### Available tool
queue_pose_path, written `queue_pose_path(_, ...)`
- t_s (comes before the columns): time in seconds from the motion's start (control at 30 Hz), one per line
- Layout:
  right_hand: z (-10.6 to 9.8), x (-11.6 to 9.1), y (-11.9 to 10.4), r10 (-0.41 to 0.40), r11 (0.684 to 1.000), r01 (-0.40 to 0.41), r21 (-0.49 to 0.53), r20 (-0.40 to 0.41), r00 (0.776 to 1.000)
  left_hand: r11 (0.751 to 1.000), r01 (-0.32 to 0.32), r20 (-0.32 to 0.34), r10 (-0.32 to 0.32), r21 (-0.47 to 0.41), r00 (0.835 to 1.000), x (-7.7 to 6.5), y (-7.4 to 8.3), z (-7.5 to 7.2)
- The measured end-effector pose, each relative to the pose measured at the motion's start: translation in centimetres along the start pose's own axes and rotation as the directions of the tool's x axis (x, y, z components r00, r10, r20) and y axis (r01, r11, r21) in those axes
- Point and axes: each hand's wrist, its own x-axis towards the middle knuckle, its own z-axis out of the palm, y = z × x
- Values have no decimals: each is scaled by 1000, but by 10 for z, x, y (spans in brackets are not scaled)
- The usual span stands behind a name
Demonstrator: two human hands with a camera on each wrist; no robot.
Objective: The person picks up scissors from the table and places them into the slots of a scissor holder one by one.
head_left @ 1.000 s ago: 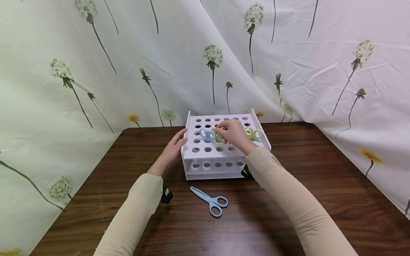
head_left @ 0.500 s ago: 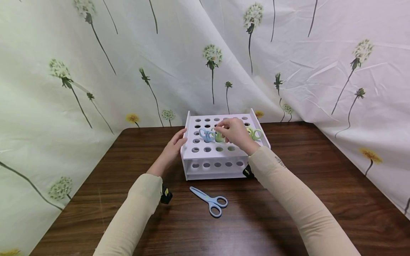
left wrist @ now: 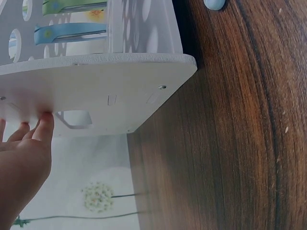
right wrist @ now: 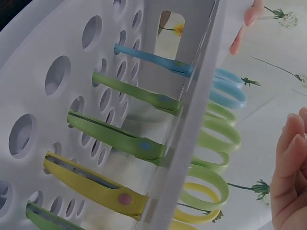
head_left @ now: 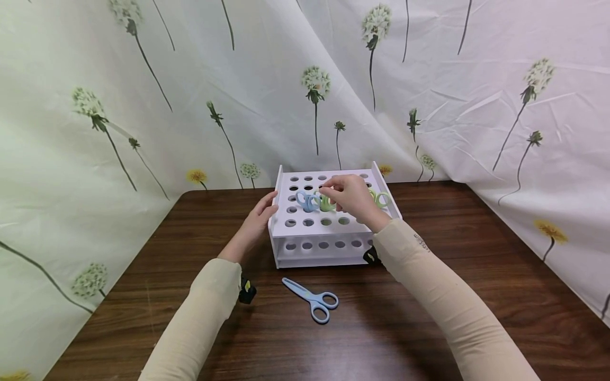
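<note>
A white two-tier rack [head_left: 290,233] with round holes holds several scissors in a row, blades down. In the right wrist view they are blue scissors [right wrist: 158,62], two green ones, yellow scissors [right wrist: 96,187] and another green pair at the lower edge. My left hand [head_left: 257,217] rests its fingertips against the rack's left side panel [left wrist: 110,91]. Just over the row is my right hand [head_left: 350,197], fingers bent and apart from the handles. Close to its fingertips stands a green scissors handle [head_left: 326,205]. Blue scissors [head_left: 311,298] lie on the table in front of the rack.
The dark wooden table [head_left: 190,328] carries the rack near its back edge. Behind it hangs a white curtain [head_left: 267,95] printed with dandelions. Raised side panels bound the rack's top at left and right.
My right hand has drawn slightly up and to the right, so more of the green handle shows. The left hand and the scissors on the table stay put.
</note>
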Motion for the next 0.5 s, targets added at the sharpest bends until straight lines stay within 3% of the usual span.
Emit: queue_pose_path(0.5, -4, -8, -7, -41, 999, 41, 22, -1, 999, 1000, -4, -1, 4, 2, 1000, 0, -2, 0)
